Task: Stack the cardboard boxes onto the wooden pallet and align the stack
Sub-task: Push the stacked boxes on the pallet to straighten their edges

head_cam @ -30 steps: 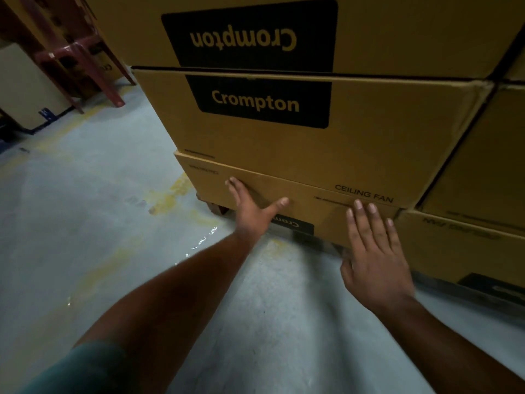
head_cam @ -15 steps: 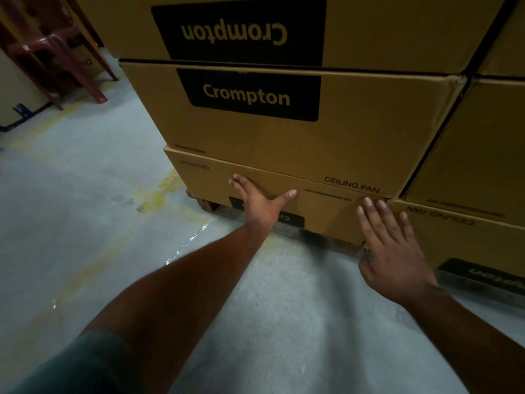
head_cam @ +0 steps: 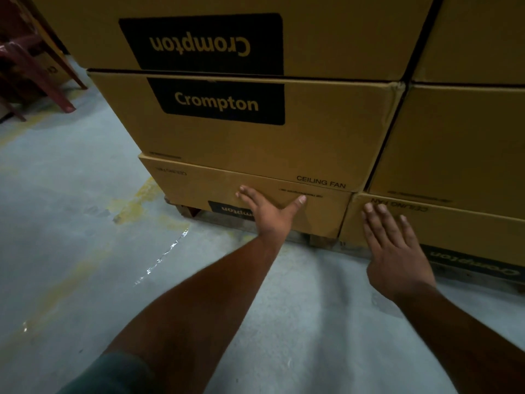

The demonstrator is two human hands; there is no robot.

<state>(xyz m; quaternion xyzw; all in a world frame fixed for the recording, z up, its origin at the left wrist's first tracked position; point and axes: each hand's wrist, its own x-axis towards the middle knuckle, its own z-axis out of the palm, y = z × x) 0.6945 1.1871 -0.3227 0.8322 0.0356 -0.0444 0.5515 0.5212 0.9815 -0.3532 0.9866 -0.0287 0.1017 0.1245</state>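
Brown Crompton ceiling-fan boxes stand stacked on a low wooden pallet [head_cam: 321, 239]. My left hand [head_cam: 270, 211] presses flat, fingers spread, against the front of the bottom left box [head_cam: 199, 189]. That box sits a little forward of the middle box [head_cam: 326, 137] above it. My right hand [head_cam: 395, 245] lies open with straight fingers on the front of the bottom right box [head_cam: 468, 226]. A top box [head_cam: 341, 32] with an upside-down logo fills the upper edge of the view.
Grey concrete floor [head_cam: 85, 223] with worn yellow paint marks and a strip of shiny tape spreads left and in front. Red metal legs [head_cam: 42, 78] of a rack or stool stand at the far left. A second column of boxes [head_cam: 468, 137] rises on the right.
My view has closed in on the stack. My right hand has slid rightward from the seam between the bottom boxes onto the right one. My left hand stays pressed on the bottom left box.
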